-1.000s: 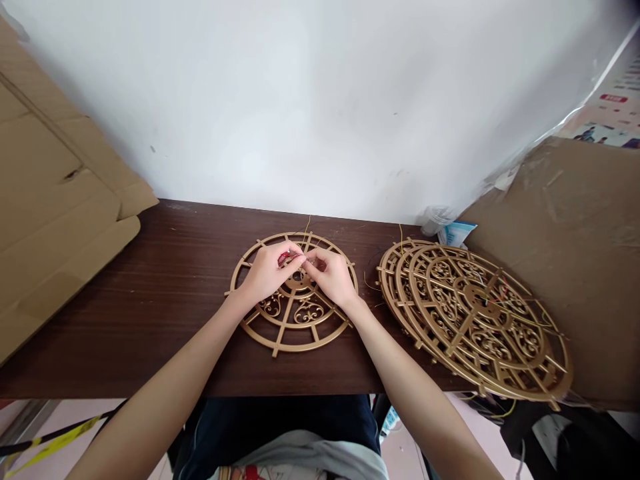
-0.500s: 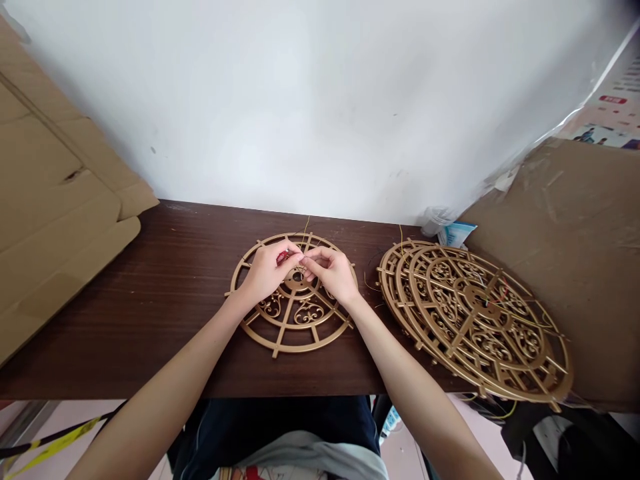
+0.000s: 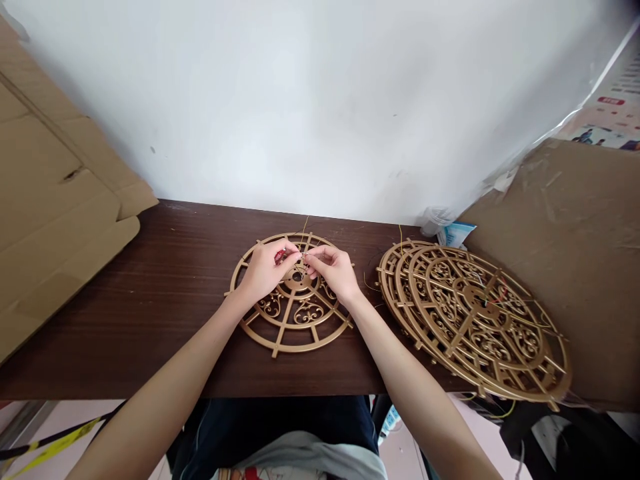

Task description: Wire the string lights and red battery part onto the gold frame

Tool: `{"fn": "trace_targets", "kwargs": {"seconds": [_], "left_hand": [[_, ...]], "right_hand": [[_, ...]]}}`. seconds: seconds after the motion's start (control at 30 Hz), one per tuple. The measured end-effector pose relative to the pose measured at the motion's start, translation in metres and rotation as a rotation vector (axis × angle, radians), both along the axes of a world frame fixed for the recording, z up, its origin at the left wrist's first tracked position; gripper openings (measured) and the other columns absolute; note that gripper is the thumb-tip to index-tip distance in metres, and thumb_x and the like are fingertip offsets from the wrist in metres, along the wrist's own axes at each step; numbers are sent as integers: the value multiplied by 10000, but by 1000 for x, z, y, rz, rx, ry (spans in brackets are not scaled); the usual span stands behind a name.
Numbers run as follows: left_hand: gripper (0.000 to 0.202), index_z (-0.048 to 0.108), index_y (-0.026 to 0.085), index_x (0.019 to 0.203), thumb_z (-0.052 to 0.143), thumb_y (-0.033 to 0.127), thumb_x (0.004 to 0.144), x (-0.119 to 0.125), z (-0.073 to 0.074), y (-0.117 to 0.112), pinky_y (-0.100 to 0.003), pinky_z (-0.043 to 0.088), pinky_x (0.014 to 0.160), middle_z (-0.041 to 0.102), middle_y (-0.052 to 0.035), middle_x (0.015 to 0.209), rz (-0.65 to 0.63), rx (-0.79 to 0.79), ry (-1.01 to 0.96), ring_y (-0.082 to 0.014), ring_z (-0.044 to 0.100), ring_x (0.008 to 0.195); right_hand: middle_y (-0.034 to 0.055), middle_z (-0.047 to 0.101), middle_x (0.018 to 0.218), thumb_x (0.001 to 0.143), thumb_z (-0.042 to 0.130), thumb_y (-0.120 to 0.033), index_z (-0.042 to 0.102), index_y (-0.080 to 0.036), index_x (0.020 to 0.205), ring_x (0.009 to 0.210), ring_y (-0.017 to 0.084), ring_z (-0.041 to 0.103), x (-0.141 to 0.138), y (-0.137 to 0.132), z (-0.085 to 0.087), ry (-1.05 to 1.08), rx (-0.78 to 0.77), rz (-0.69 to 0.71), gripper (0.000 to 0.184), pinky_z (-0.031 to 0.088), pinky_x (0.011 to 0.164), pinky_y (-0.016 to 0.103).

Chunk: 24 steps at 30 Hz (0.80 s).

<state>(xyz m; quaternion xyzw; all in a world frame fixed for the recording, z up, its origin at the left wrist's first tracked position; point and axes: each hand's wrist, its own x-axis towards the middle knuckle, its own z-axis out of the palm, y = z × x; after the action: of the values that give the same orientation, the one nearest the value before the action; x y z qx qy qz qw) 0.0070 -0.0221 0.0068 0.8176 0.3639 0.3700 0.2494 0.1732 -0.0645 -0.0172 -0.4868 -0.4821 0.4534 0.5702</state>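
A round gold openwork disc lies flat on the dark wooden table in front of me. Both hands meet over its hub. My left hand pinches a small red piece together with a thin yellow wire that runs toward the wall. My right hand is closed in a pinch on the same wire, its fingertips touching those of the left. The hub itself is partly hidden by my fingers.
A stack of similar gold discs with wires leans at the right against a cardboard box. Flattened cardboard lies at the left. A white wall rises behind the table; a blue-white packet sits by it.
My fingertips have shifted slightly up and together over the hub; the red piece is more hidden in my left hand. The discs have not moved.
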Motion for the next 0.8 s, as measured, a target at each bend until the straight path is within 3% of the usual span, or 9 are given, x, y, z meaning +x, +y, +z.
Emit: {"fn": "trace_targets", "kwargs": {"seconds": [0.23, 0.8], "left_hand": [[162, 658, 168, 827, 572, 299, 868, 2, -5, 3, -247, 402, 592, 690, -7, 761, -51, 3, -23, -119, 518, 589], [199, 681, 168, 838, 570, 329, 878, 1, -7, 5, -237, 365, 541, 648, 10, 680, -88, -5, -31, -101, 456, 527]], "right_hand": [[0, 651, 627, 725, 748, -415, 681, -163, 844, 539, 107, 594, -1, 0, -2, 4, -8, 50, 287, 513, 512, 220], [23, 681, 722, 742, 730, -470, 664, -167, 782, 571, 114, 609, -1, 1, 1, 49, 45, 23, 313, 525, 556, 247]]}}
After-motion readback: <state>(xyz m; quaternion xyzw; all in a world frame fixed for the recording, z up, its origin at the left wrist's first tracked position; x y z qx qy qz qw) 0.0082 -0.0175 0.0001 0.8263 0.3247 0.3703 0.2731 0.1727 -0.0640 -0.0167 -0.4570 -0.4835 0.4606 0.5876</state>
